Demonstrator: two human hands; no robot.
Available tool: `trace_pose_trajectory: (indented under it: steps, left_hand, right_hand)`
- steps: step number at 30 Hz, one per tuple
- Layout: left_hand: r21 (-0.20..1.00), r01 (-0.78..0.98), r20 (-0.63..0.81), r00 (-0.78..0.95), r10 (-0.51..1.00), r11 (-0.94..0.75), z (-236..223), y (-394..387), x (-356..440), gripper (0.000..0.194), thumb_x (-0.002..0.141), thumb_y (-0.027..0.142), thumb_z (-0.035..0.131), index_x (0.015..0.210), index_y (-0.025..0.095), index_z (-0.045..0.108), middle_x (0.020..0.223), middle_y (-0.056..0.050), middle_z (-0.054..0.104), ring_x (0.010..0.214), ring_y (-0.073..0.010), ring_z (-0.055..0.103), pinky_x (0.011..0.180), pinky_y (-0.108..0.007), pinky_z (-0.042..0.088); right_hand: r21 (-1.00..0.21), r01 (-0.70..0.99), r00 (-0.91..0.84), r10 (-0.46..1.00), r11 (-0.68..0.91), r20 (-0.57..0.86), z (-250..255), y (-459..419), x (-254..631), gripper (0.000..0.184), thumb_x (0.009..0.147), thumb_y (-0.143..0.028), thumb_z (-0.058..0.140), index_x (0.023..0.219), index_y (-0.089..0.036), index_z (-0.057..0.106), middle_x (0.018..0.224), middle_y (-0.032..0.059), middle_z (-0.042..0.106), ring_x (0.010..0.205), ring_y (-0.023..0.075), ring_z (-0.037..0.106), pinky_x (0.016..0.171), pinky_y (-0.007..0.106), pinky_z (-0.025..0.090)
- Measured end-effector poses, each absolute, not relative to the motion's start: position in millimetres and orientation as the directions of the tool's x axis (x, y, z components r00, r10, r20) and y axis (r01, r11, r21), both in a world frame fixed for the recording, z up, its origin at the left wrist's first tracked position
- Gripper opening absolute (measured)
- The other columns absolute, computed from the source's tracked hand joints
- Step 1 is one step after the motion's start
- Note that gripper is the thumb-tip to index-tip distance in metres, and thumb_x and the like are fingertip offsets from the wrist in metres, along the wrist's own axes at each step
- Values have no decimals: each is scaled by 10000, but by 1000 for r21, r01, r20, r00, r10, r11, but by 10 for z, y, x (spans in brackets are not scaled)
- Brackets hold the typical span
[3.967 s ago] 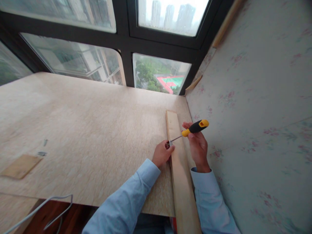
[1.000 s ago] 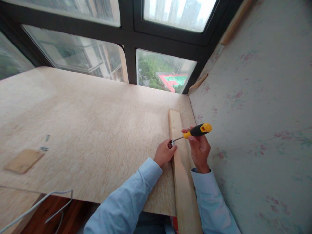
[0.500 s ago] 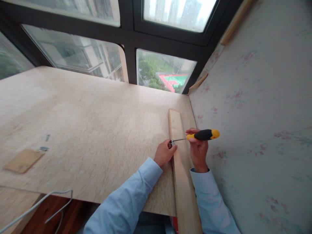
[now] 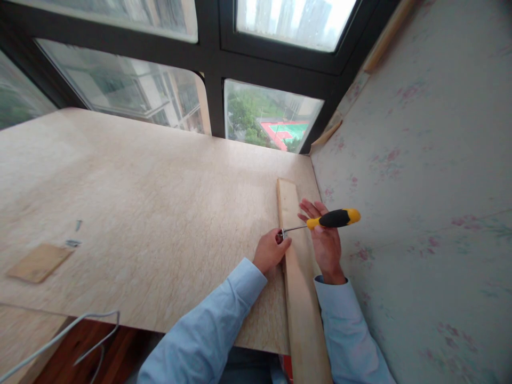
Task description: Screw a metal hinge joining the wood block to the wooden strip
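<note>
1. Pinches a small metal piece [image 4: 284, 234] with the left hand [image 4: 269, 253] at the left edge of the wooden board [image 4: 304, 309]; could skew it by loosening that pinch.
2. Supports a screwdriver [image 4: 335, 218] with a loosely spread right hand [image 4: 328, 246] at the board's right edge; cannot tell how firmly. Could slip the tip toward the left hand by tilting.
3. Could shift the board across the worktop [image 4: 172, 224] through sideways pressure.

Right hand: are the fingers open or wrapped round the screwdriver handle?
Open: on the right hand, the fingers are spread out beyond the screwdriver handle, not curled round it. How firmly it is held, I cannot tell.
</note>
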State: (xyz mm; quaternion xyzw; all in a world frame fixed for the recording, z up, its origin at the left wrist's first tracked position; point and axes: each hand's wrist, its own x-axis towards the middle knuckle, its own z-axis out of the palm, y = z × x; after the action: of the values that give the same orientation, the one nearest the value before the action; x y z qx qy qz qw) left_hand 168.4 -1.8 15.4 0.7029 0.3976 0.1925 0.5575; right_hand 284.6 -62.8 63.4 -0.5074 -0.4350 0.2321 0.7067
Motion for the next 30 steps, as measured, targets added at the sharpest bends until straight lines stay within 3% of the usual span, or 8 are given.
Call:
trace_pose_trajectory:
  steps: [4,10,13,16,20,23,30]
  left_hand:
    - [941,331,-160,609,777,-65,137,-15,1688,267,842,320,593,1019,141,685,869,-66,718,756,-183,639,660,-259,473]
    - [940,335,-160,609,777,-69,124,-17,1685,291,840,331,595,1037,136,682,863,-64,712,740,-176,630,637,-253,460]
    - [938,340,-168,609,776,-64,122,-22,1682,283,844,344,592,1021,142,680,845,-61,704,730,-174,622,621,-250,453]
    - [935,347,-170,606,777,-67,122,-25,1681,255,845,347,588,971,143,675,814,-56,695,708,-170,615,609,-248,443]
    - [940,334,-161,613,773,-69,120,-21,1686,252,845,341,591,976,141,672,831,-58,701,718,-173,624,620,-252,447]
    - [939,337,-163,613,773,-69,116,-13,1694,250,839,325,597,981,134,675,851,-65,710,735,-180,632,643,-260,454]
    - [934,347,-157,615,772,-87,123,-12,1690,262,835,324,598,992,132,685,825,-59,704,715,-178,621,631,-264,438]
  right_hand:
    - [-927,180,533,760,328,372,639,-652,2804,411,869,-370,648,1256,-257,571,1279,98,661,1152,255,642,1016,519,476]
    - [-937,255,657,667,240,350,584,-633,2847,302,707,-296,820,953,-220,663,959,33,740,798,206,719,806,402,573]
    - [-928,293,657,656,233,372,575,-629,2878,243,753,-349,780,907,-213,651,909,26,728,744,194,707,752,370,567]
    - [-911,309,599,687,274,410,576,-637,2881,270,895,-452,601,996,-207,652,967,61,723,769,195,704,747,372,557]
    - [-913,219,508,759,343,407,567,-647,2857,426,964,-501,447,1289,-241,541,1185,98,676,917,214,698,867,436,530]
    - [-915,191,489,774,355,403,550,-655,2850,431,975,-445,455,1374,-283,475,1252,85,649,978,213,685,932,461,499]
    - [-907,232,506,754,350,420,575,-661,2815,403,944,-338,547,1344,-296,528,1346,85,610,1108,239,649,932,466,515]
